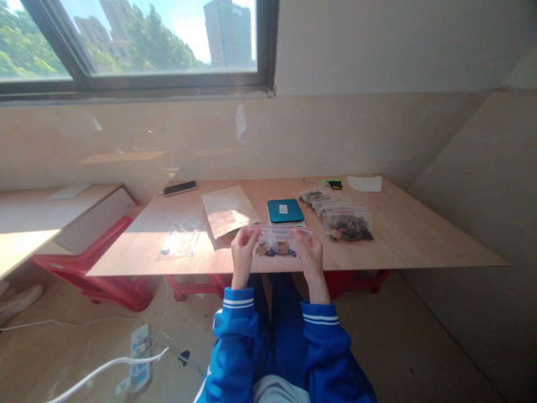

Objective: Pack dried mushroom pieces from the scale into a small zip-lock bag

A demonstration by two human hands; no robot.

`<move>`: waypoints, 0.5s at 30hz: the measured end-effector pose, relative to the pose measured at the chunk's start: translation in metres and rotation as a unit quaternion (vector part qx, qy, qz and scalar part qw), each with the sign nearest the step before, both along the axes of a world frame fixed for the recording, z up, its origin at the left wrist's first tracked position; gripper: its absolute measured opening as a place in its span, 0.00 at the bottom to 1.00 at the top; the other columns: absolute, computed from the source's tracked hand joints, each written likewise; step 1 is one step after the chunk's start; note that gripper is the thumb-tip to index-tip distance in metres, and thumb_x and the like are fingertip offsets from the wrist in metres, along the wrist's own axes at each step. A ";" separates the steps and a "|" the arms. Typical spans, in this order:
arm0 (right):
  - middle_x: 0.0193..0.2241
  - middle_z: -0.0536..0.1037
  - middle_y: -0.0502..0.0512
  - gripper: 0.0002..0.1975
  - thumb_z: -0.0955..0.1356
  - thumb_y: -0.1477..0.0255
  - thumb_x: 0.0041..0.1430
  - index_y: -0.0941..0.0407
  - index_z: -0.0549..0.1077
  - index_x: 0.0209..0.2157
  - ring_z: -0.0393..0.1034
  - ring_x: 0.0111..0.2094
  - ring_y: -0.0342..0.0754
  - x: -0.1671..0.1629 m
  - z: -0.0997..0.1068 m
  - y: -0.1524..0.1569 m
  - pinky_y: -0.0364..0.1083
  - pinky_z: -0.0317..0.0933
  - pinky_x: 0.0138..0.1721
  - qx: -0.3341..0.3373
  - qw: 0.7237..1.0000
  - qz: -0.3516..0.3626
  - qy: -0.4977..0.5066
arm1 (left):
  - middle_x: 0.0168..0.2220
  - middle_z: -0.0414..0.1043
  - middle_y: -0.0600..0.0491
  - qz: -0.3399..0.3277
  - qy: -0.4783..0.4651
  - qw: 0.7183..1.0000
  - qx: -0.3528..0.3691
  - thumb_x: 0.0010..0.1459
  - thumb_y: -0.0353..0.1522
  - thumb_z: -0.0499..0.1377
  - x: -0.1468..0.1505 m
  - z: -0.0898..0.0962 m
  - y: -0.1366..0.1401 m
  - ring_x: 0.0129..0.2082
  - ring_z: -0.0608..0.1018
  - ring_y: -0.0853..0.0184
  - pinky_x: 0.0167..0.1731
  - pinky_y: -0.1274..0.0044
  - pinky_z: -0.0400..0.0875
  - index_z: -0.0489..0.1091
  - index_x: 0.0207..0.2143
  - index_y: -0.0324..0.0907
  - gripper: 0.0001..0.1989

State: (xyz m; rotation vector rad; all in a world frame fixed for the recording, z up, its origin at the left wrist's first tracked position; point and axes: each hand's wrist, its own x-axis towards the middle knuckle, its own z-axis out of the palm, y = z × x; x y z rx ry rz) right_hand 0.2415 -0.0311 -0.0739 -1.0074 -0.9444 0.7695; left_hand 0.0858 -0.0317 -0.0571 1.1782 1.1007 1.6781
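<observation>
Right now we hold a small clear zip bag [277,244] at the near edge of the bench [419,235], about midway along it, with dark and brownish bits showing through the plastic. Our left hand [244,246] pinches the bag's left end, fingers closed on its top strip, and our right hand [309,250] grips the right end in the same way, fingers curled over the plastic. The bag hangs stretched between the two hands, its lower edge at or just above the bench top; we cannot tell whether it touches.

Just behind the bag sits a teal scale [286,211], and left of that lies a tan paper envelope [229,210], tilted a little. Towards the left part of the bench, near the front edge, an almost empty clear bag [180,242] lies flat. To the right of the scale a row of filled bags [335,210] overlaps, running from the far edge forward. A phone [180,187] rests at the far left corner, while a green-tipped tool [332,183] and a white paper [364,183] lie near the far right edge. Red plastic stools [100,268] carry the bench from below.
</observation>
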 end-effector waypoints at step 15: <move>0.54 0.70 0.61 0.17 0.67 0.64 0.58 0.52 0.70 0.49 0.59 0.58 0.56 -0.014 -0.001 0.003 0.59 0.48 0.59 0.086 0.924 -0.127 -0.350 | 0.30 0.72 0.54 0.030 0.045 0.998 0.038 0.55 0.39 0.62 0.001 0.004 -0.004 0.33 0.74 0.67 0.37 0.76 0.68 0.71 0.33 0.43 0.09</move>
